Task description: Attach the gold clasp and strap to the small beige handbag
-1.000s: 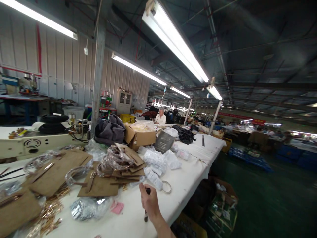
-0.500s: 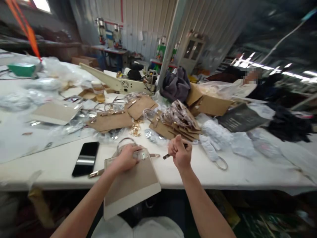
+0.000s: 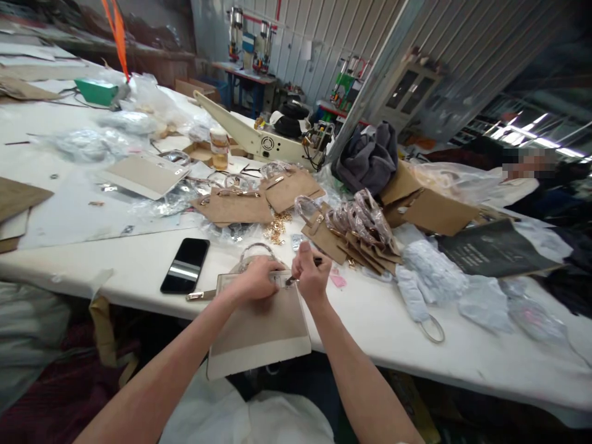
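A beige handbag panel (image 3: 261, 320) with a pale lower band lies over the table's front edge, towards my lap. My left hand (image 3: 258, 277) grips it near the top, fingers bent over the metal fitting there. A looped handle (image 3: 256, 248) shows behind that hand, and a strap with a metal end (image 3: 201, 296) sticks out to the left. My right hand (image 3: 311, 272) is closed around a slim dark tool (image 3: 290, 282). The tool's tip is at the panel's upper right, by the fitting; whether it touches is too small to tell.
A phone (image 3: 185, 265) lies left of the panel. Beyond are small gold fittings (image 3: 277, 228), brown bag pieces (image 3: 238, 206), a stack with wrapped handles (image 3: 361, 228) and white wrapped bundles (image 3: 430, 271). A metal post (image 3: 370, 80) rises behind. Another person is partly visible at far right.
My right hand has brought the tool left from beside the panel to its upper right part. My left hand stays on the panel. The view has turned left and tilted.
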A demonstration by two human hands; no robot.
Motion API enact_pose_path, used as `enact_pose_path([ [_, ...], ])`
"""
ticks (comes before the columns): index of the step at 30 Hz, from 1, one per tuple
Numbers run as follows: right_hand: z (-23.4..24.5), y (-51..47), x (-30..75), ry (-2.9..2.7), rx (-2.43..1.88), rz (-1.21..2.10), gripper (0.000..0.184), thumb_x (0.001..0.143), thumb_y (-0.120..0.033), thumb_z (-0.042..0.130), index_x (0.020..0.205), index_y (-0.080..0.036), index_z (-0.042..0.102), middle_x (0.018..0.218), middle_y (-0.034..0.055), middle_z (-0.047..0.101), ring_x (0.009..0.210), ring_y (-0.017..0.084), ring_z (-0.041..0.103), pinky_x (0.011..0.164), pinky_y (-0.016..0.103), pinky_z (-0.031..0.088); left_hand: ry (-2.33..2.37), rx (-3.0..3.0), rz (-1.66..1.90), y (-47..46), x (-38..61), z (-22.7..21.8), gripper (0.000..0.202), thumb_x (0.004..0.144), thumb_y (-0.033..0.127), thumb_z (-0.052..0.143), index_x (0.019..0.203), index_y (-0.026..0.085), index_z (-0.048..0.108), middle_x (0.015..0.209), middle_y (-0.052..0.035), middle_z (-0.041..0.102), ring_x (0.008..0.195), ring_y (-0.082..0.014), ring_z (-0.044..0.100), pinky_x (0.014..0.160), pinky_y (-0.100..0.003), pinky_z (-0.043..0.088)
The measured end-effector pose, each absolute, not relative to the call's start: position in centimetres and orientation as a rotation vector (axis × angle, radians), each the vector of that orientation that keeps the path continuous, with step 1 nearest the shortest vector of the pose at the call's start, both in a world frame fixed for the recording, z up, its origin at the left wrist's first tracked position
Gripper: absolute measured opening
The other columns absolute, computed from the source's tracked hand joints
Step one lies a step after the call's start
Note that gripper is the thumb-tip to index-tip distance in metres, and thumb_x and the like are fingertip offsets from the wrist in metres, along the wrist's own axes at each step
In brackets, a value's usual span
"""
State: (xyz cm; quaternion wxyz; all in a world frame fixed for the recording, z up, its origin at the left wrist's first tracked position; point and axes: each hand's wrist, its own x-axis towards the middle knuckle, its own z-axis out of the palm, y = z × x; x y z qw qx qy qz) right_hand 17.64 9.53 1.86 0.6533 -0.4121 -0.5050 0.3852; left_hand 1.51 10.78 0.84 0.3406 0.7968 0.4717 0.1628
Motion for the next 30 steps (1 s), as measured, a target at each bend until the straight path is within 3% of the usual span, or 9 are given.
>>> enact_pose_path([
  [4,1.3,9.3,17.5,-1.225,-0.953,0.824,0.066,0.106,-0.063,0.07,0.059,-0.023,0.044,0.051,-0.0043,0.04,0.042,0.011,0.037,0.044,0.029,0.026,1.286,1.948,0.433,11.1,2.6,0.8,0.036,0.083,0.015,0.067,0.11,0.028,0.087,0.107,-0.0015,0.084,0.104,-0.0226,0.073,0.097,-0.028,0.053],
  [7,1.2,9.1,17.6,-1.256,-0.976,0.806,0.066,0.107,-0.062,0.068,0.059,-0.024,0.044,0.052,-0.0041,0.04,0.044,0.012,0.038,0.046,0.03,0.028,1.442,1.932,0.451,11.0,3.4,0.8,0.026,0.083,0.022,0.072,0.103,0.028,0.088,0.103,-0.0034,0.084,0.103,-0.0249,0.074,0.092,-0.03,0.053],
  [15,2.2,9.0,17.5,-1.316,-0.999,0.804,0.067,0.11,-0.06,0.064,0.057,-0.022,0.045,0.051,-0.0029,0.044,0.045,0.012,0.04,0.047,0.03,0.03,1.517,1.929,0.466,11.1,3.8,0.1,0.017,0.081,0.025,0.075,0.094,0.028,0.086,0.096,-0.0034,0.082,0.1,-0.0244,0.072,0.084,-0.03,0.049],
  [30,0.7,8.6,17.1,-1.357,-1.059,0.712,0.062,0.112,-0.051,0.064,0.06,-0.022,0.046,0.054,-0.0029,0.043,0.048,0.013,0.04,0.051,0.031,0.031,1.628,1.912,0.41,10.4,4.5,0.2,0.017,0.085,0.028,0.071,0.099,0.026,0.081,0.11,-0.0141,0.072,0.112,-0.0347,0.064,0.095,-0.043,0.048],
])
